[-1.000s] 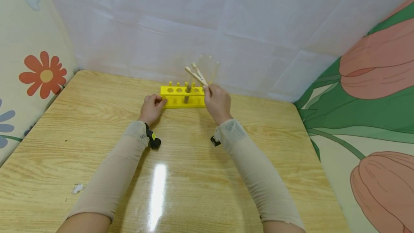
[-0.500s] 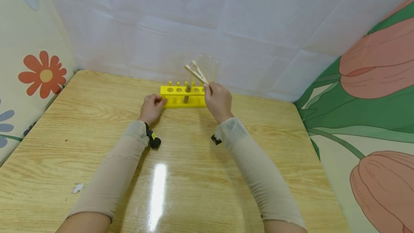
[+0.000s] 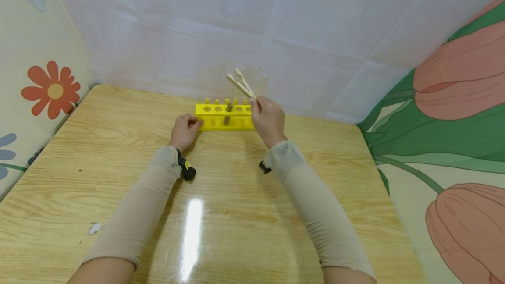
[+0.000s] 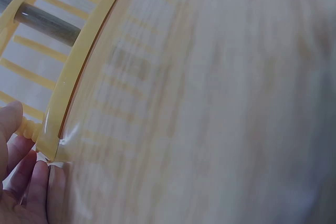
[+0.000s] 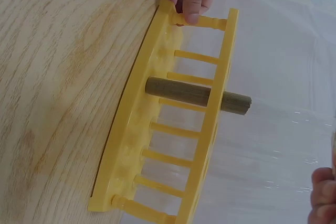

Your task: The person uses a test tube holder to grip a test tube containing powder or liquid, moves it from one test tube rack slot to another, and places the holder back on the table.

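Note:
A yellow test tube rack (image 3: pixel 205 112) stands at the back of the table, near the white backdrop. My left hand (image 3: pixel 185 130) pinches the rack's left end post between thumb and fingers, also seen from the other side in the right wrist view. In a middle hole sits a clear test tube with grey-brown contents (image 5: pixel 184 92), its upper part only faintly visible. My right hand (image 3: pixel 269 119) grips a pale wooden test tube clamp (image 3: pixel 245 89) in front of the rack's right end. The clamp's jaws stand spread and overlap the tube's upper part in the head view.
Faint clear glass shapes (image 3: pixel 263 83) show behind my right hand, against the white sheet (image 3: pixel 189 34). The wood-grain table (image 3: pixel 221 179) has a pale chipped spot near my left forearm. Flower-printed panels (image 3: pixel 465 113) border both sides.
My right hand has moved slightly up and to the right with the clamp, whose jaws sit higher along the tube. The left hand and the rack have stayed put.

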### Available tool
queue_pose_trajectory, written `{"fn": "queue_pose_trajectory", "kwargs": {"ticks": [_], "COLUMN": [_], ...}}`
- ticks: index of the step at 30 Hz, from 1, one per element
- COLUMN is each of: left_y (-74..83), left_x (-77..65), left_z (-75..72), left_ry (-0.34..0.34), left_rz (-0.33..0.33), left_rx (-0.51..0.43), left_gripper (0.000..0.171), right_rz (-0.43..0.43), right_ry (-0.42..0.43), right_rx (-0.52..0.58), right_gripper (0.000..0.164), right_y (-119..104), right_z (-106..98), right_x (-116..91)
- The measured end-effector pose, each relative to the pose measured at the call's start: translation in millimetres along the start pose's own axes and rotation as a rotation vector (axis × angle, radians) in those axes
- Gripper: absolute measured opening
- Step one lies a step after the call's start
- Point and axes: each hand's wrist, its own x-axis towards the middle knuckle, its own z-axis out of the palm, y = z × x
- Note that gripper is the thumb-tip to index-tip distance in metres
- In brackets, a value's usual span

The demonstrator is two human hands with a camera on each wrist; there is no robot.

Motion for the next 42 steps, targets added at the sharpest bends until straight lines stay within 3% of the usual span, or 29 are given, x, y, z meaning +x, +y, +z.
{"fn": "queue_pose_trajectory", "kwargs": {"ticks": [9, 21, 33, 42], "left_y": [0.5, -0.4, -0.6, 1.3], "left_x": [-0.6, -0.9, -1.8, -2.1], "left_z": [-1.1, -1.3, -1.8, -1.6], "left_ry": [0.004, -0.009, -0.003, -0.001], "left_rz": [-0.005, 0.002, 0.01, 0.007], "left_rx": [-0.006, -0.005, -0.004, -0.004], "left_gripper": [0.04, 0.044, 0.042, 0.043], "right_rz": [-0.018, -0.001, 0.031, 0.107], "right_ry": [0.088, 0.235, 0.256, 0.231], "right_rx": [0.069, 0.141, 0.168, 0.178], "right_gripper": [0.039, 0.023, 0.03, 0.029], "right_y": [5, 18, 29, 35], "right_z": [4, 11, 14, 12], "right_x": [-4, -22, -37, -46]}}
